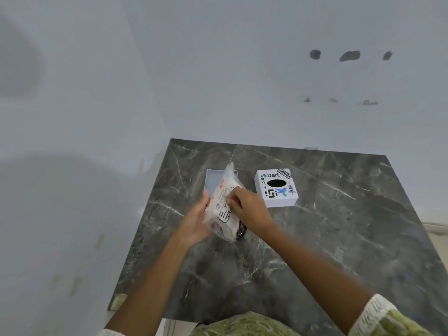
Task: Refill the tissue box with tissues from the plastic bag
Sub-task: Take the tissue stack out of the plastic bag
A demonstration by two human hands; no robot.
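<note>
A clear plastic bag (224, 190) with printed labels holds a white stack of tissues and is lifted over the dark marble table (339, 226). My left hand (196, 221) supports the bag from its left side. My right hand (247, 207) pinches the bag's upper right face with its fingertips. Behind the bag lies the open white base of the tissue box (212, 178), partly hidden by the bag. To the right stands the box's white cover (276, 187), with stickers and a black oval slot on top.
Pale walls (218, 81) close the table's left and far sides. The table's right part and its near half are bare marble. A green patterned garment (242, 326) shows at the bottom edge.
</note>
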